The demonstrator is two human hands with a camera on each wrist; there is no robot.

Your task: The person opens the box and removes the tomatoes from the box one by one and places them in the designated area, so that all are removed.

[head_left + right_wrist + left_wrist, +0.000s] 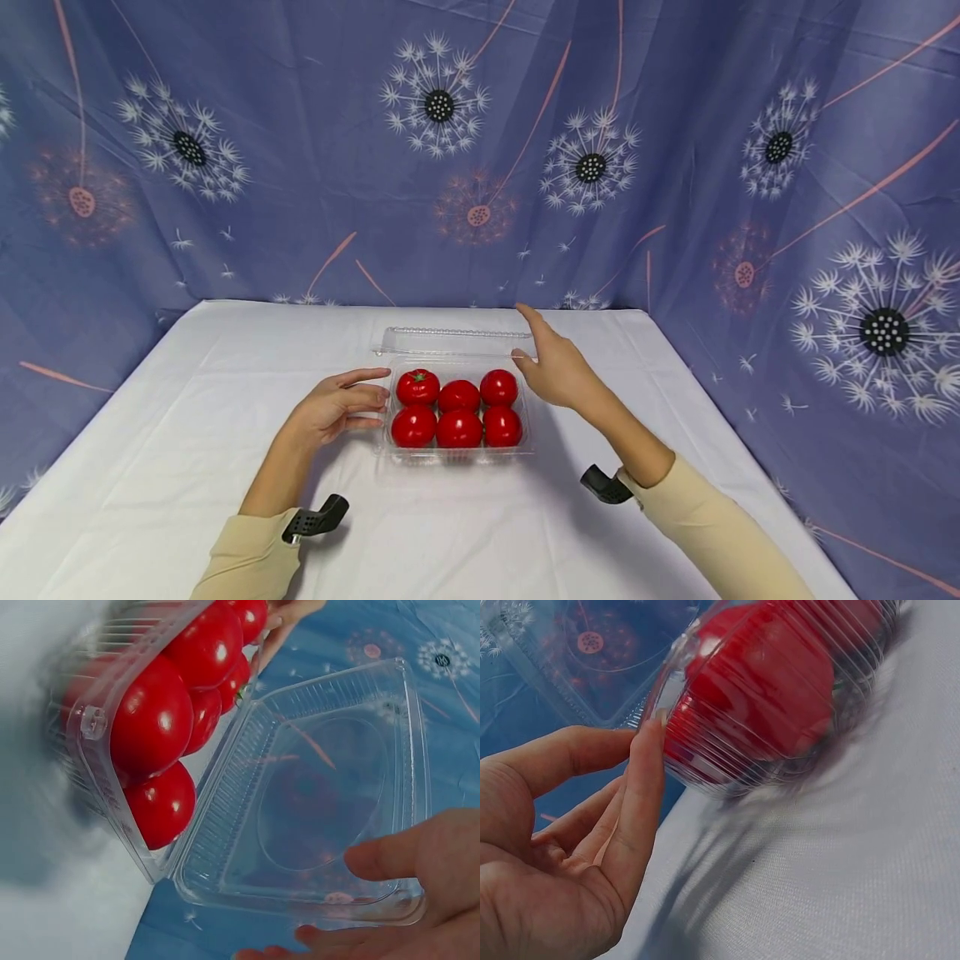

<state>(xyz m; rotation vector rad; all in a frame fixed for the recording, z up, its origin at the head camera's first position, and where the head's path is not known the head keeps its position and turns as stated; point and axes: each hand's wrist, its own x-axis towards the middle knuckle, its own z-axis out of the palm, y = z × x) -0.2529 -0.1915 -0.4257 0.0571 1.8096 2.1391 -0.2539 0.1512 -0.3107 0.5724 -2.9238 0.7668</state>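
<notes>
A clear plastic clamshell box (457, 456) stands on the table with its lid (457, 340) raised at the back. Several red tomatoes (459, 428) sit inside in two rows, one showing a green stem. At the box's left side is my left hand (333, 408), its fingers spread and their tips at the wall and rim; the left wrist view shows a fingertip (658, 727) against the rim. My right hand (558, 367) is at the lid's right edge with thumb and fingers apart. Whether the right thumb (382, 857) touches the lid I cannot tell.
A white cloth (187, 433) covers the table. Behind and on both sides hangs a blue curtain (315, 167) with dandelion prints. Black wrist devices (317, 518) are worn at both beige sleeves (251, 554).
</notes>
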